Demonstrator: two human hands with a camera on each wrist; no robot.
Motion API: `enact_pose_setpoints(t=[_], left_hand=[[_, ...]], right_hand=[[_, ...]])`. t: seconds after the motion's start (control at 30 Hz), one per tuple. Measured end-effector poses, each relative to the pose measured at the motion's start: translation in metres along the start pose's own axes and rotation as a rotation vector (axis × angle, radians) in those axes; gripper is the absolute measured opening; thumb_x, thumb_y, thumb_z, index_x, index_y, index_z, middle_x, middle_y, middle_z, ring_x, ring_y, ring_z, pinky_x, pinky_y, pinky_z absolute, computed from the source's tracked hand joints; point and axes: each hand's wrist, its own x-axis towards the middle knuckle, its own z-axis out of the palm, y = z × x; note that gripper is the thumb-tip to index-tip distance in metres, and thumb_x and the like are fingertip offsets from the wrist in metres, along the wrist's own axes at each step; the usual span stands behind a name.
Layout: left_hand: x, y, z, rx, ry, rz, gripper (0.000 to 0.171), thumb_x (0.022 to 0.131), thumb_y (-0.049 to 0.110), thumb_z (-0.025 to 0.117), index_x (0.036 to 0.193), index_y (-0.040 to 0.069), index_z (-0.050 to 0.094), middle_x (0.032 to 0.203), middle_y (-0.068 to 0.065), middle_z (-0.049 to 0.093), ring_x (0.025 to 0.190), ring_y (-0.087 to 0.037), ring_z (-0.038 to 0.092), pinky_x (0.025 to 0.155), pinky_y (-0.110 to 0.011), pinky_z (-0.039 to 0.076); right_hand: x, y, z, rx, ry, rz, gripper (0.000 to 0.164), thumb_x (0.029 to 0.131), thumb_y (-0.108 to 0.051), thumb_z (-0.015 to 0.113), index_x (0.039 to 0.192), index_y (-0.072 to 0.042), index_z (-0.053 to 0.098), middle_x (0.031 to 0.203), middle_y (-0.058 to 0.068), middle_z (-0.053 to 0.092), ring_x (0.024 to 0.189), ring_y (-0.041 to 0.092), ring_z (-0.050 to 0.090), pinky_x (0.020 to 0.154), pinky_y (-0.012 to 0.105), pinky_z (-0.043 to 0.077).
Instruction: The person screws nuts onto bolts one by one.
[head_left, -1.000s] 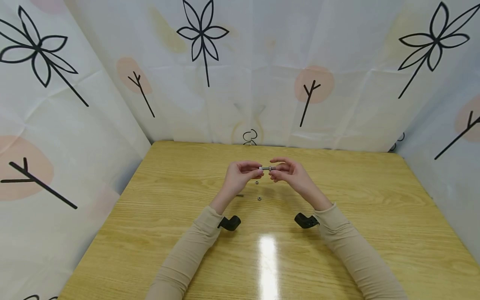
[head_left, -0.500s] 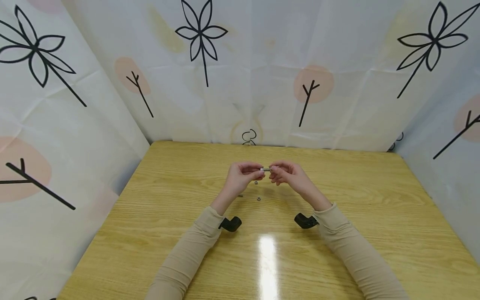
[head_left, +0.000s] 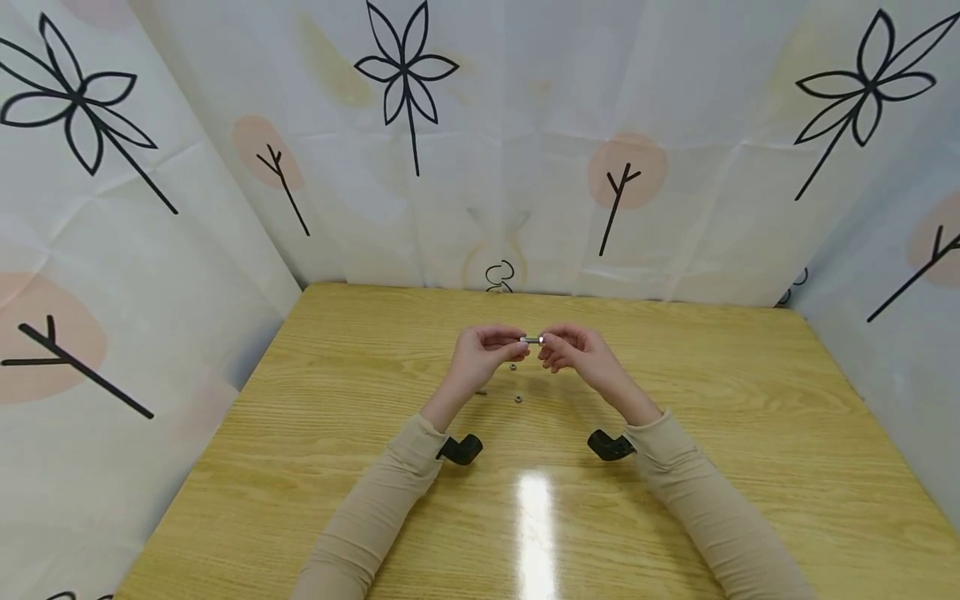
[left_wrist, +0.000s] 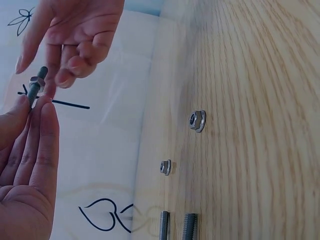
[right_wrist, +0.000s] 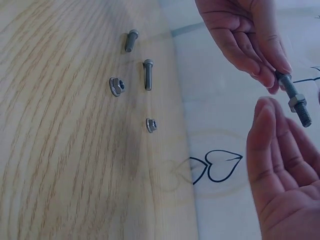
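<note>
My left hand (head_left: 480, 350) pinches the head end of a steel bolt (right_wrist: 287, 86) between thumb and fingertips, above the table. A hex nut (right_wrist: 297, 102) sits partway along the bolt's thread, and the threaded tip sticks out beyond it. Around that nut my right hand (head_left: 581, 350) has its thumb and fingers spread to either side. A gap shows between its thumb and the nut in the left wrist view; the fingertips are very near the bolt.
Two flange nuts (left_wrist: 197, 121) lie apart on the wooden table (head_left: 675, 400) below the hands. Close by lie two more bolts (right_wrist: 148, 75) with round heads. Printed white cloth (head_left: 502, 167) hangs behind the table and at both sides.
My right fingers have come together over the nut end, then parted slightly, so the nut shows again. The left hand keeps its pinch on the bolt, almost still.
</note>
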Motion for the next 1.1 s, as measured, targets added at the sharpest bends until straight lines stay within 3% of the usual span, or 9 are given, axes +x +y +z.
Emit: enact_pose_setpoints(t=[0.17, 0.27, 0.37, 0.43, 0.67, 0.83, 0.93, 1.0, 1.1], left_hand=[[-0.0004, -0.0011, -0.0007, 0.003, -0.004, 0.01, 0.025, 0.085, 0.003, 0.071, 0.106, -0.011, 0.067, 0.091, -0.016, 0.07, 0.08, -0.024, 0.07, 0.081, -0.047, 0.057], [-0.0005, -0.0011, -0.0001, -0.002, -0.009, 0.006, 0.024, 0.085, 0.004, 0.072, 0.104, -0.01, 0.068, 0.091, -0.015, 0.071, 0.081, -0.025, 0.07, 0.082, -0.05, 0.056], [-0.0006, -0.0009, 0.0004, -0.007, -0.013, 0.008, 0.024, 0.085, 0.003, 0.072, 0.105, -0.011, 0.067, 0.092, -0.016, 0.071, 0.081, -0.026, 0.07, 0.083, -0.053, 0.055], [-0.0004, -0.0012, 0.0005, -0.011, -0.011, 0.015, 0.023, 0.086, 0.003, 0.071, 0.104, -0.01, 0.068, 0.092, -0.017, 0.071, 0.082, -0.027, 0.07, 0.083, -0.054, 0.054], [0.001, -0.0025, -0.001, -0.01, -0.005, 0.019, 0.024, 0.086, 0.003, 0.071, 0.105, -0.01, 0.068, 0.092, -0.016, 0.071, 0.083, -0.03, 0.07, 0.083, -0.054, 0.054], [0.001, -0.0019, -0.0011, -0.011, -0.021, 0.016, 0.027, 0.086, 0.002, 0.071, 0.107, -0.013, 0.065, 0.093, -0.017, 0.07, 0.082, -0.026, 0.07, 0.083, -0.053, 0.055], [0.0013, -0.0025, -0.0008, -0.011, -0.023, 0.013, 0.028, 0.086, 0.002, 0.071, 0.107, -0.015, 0.065, 0.093, -0.017, 0.071, 0.083, -0.028, 0.07, 0.083, -0.053, 0.055], [0.0015, -0.003, -0.0009, -0.01, -0.017, 0.012, 0.027, 0.086, 0.002, 0.071, 0.107, -0.014, 0.065, 0.093, -0.016, 0.071, 0.084, -0.031, 0.07, 0.083, -0.053, 0.055], [0.0016, -0.0035, -0.0012, -0.004, -0.008, 0.012, 0.027, 0.086, 0.002, 0.071, 0.107, -0.013, 0.065, 0.092, -0.016, 0.071, 0.085, -0.034, 0.069, 0.082, -0.052, 0.056]], right_hand=[[-0.0014, 0.0011, -0.0007, 0.032, 0.001, -0.043, 0.031, 0.094, -0.006, 0.062, 0.122, 0.004, 0.055, 0.102, 0.023, 0.063, 0.088, 0.031, 0.066, 0.085, 0.062, 0.049], [0.0001, 0.002, 0.0, -0.022, 0.007, -0.039, 0.024, 0.096, -0.013, 0.06, 0.111, 0.006, 0.061, 0.095, 0.023, 0.065, 0.081, 0.027, 0.066, 0.077, 0.052, 0.056], [0.0016, 0.0027, 0.0011, -0.058, 0.01, -0.02, 0.033, 0.1, -0.023, 0.053, 0.104, 0.008, 0.063, 0.089, 0.023, 0.065, 0.076, 0.027, 0.065, 0.066, 0.038, 0.058], [0.0019, 0.0028, 0.0014, -0.051, 0.01, -0.013, 0.036, 0.102, -0.025, 0.051, 0.104, 0.009, 0.062, 0.09, 0.024, 0.064, 0.077, 0.027, 0.064, 0.065, 0.035, 0.058], [-0.0008, 0.0016, -0.0007, 0.049, 0.002, -0.041, 0.035, 0.095, -0.008, 0.061, 0.125, 0.009, 0.052, 0.106, 0.026, 0.062, 0.089, 0.026, 0.066, 0.087, 0.061, 0.049], [0.0007, 0.0014, -0.0001, -0.031, 0.016, -0.019, 0.025, 0.097, -0.014, 0.059, 0.11, 0.007, 0.062, 0.095, 0.022, 0.065, 0.082, 0.027, 0.066, 0.078, 0.055, 0.055], [0.0023, 0.0012, 0.0005, -0.075, 0.017, 0.011, 0.031, 0.1, -0.024, 0.054, 0.101, 0.006, 0.065, 0.089, 0.021, 0.066, 0.077, 0.027, 0.065, 0.07, 0.047, 0.058], [0.0023, 0.0007, 0.0004, -0.075, 0.013, 0.018, 0.034, 0.101, -0.026, 0.053, 0.103, 0.006, 0.063, 0.092, 0.023, 0.065, 0.079, 0.028, 0.065, 0.071, 0.045, 0.059], [0.0009, 0.0002, -0.0008, -0.027, 0.006, 0.003, 0.031, 0.099, -0.02, 0.057, 0.115, 0.006, 0.059, 0.1, 0.028, 0.062, 0.087, 0.037, 0.064, 0.08, 0.053, 0.055]])
